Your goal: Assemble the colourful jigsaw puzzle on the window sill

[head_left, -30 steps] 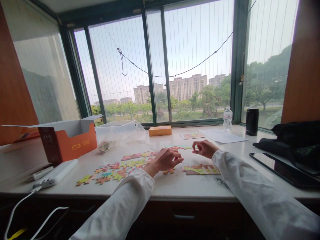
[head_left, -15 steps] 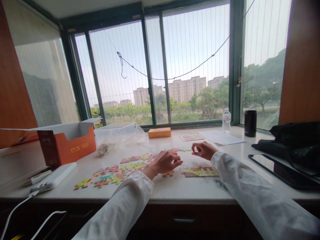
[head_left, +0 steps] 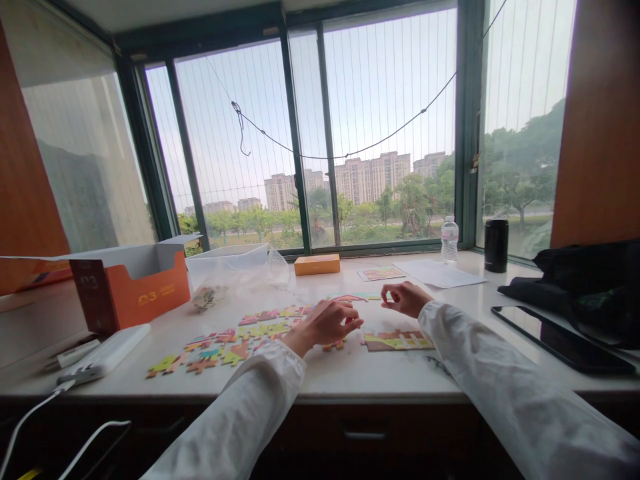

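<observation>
Joined jigsaw section (head_left: 399,341) done, many loose pieces (head_left: 225,348) to go on counter (head_left: 320,379); left hand (head_left: 323,325) & right hand (head_left: 407,299) both curled, grips pressed together, can't tell if pinching anything.

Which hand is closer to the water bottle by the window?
The right hand is nearer, in front of the water bottle and to its left. The left hand is farther left, beyond the right hand.

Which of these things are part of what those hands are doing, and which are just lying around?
In use: left hand, right hand, loose jigsaw pieces, joined jigsaw section.

Lying around: orange cardboard box, power bank, water bottle, black flask, tablet.
</observation>
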Demonstrator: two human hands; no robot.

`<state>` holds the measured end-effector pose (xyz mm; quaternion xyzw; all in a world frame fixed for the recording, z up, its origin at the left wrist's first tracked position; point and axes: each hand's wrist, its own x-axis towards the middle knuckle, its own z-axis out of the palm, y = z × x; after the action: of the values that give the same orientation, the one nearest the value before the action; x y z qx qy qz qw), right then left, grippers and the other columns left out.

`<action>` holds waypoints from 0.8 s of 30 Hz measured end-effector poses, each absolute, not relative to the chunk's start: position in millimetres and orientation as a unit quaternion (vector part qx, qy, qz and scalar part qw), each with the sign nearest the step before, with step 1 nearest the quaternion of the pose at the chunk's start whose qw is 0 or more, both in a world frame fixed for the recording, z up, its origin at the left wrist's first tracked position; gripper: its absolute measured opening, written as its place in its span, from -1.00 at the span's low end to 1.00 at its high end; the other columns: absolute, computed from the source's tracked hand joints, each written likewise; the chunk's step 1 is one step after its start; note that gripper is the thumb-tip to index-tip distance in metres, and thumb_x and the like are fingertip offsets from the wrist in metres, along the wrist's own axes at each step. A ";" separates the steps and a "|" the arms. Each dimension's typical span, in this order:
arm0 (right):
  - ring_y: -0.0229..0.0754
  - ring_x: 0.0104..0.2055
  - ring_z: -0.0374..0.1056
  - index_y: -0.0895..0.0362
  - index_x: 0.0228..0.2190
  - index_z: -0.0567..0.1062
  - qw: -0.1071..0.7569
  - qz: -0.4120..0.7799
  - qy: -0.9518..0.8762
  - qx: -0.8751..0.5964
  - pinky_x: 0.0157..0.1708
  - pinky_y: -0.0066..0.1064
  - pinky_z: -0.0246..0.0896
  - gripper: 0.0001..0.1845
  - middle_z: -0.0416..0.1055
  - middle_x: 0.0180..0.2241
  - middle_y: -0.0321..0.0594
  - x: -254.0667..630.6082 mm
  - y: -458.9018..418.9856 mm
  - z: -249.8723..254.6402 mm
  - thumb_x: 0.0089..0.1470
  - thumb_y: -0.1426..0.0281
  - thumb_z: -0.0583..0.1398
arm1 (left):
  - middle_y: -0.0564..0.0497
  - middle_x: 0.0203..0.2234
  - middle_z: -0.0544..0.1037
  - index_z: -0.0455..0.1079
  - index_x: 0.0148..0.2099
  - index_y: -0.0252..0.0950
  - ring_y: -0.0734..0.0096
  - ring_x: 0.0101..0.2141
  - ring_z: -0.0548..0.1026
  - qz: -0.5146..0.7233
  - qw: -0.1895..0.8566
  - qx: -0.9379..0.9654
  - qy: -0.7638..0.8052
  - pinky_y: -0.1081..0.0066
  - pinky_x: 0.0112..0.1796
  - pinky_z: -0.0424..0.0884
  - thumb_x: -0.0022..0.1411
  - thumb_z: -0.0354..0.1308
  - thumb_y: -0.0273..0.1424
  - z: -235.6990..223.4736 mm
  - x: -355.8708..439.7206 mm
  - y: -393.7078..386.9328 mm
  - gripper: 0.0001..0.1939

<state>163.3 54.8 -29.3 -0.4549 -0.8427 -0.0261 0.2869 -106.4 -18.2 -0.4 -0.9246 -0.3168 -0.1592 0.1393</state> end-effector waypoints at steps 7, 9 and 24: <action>-0.33 -0.55 0.21 0.05 -0.38 0.54 0.281 -0.025 -0.842 -0.461 -0.48 -0.48 -0.06 -0.83 0.35 -0.61 -0.41 164.0 52.4 -26.9 0.00 0.22 0.29 | 0.08 -0.35 0.60 0.48 -0.30 -0.22 0.46 -0.35 0.50 -0.159 0.140 -0.927 -0.310 0.46 -0.42 0.14 0.41 -0.05 -0.20 -1.0 -105.8 -16.4 -0.64; -0.33 -0.56 0.20 0.04 -0.39 0.54 0.277 -0.025 -0.842 -0.463 -0.48 -0.48 -0.06 -0.83 0.34 -0.61 -0.42 163.4 53.0 -27.5 0.00 0.22 0.30 | 0.08 -0.35 0.60 0.48 -0.30 -0.22 0.46 -0.35 0.50 -0.161 0.142 -0.926 -0.310 0.47 -0.42 0.15 0.41 -0.05 -0.20 -0.9 -105.8 -16.7 -0.64; -0.34 -0.57 0.16 0.05 -0.40 0.53 0.275 -0.020 -0.846 -0.456 -0.49 -0.48 -0.08 -0.82 0.34 -0.62 -0.41 163.8 55.1 -29.1 0.00 0.21 0.29 | 0.05 -0.34 0.59 0.50 -0.27 -0.21 0.44 -0.33 0.50 -0.158 0.131 -0.926 -0.317 0.49 -0.38 0.22 0.41 -0.07 -0.18 0.6 -105.8 -19.4 -0.62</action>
<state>163.8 55.1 -29.1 -0.4564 -0.8459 -0.0200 0.2754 -105.8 -19.4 0.6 -0.9258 -0.3174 -0.1582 0.1312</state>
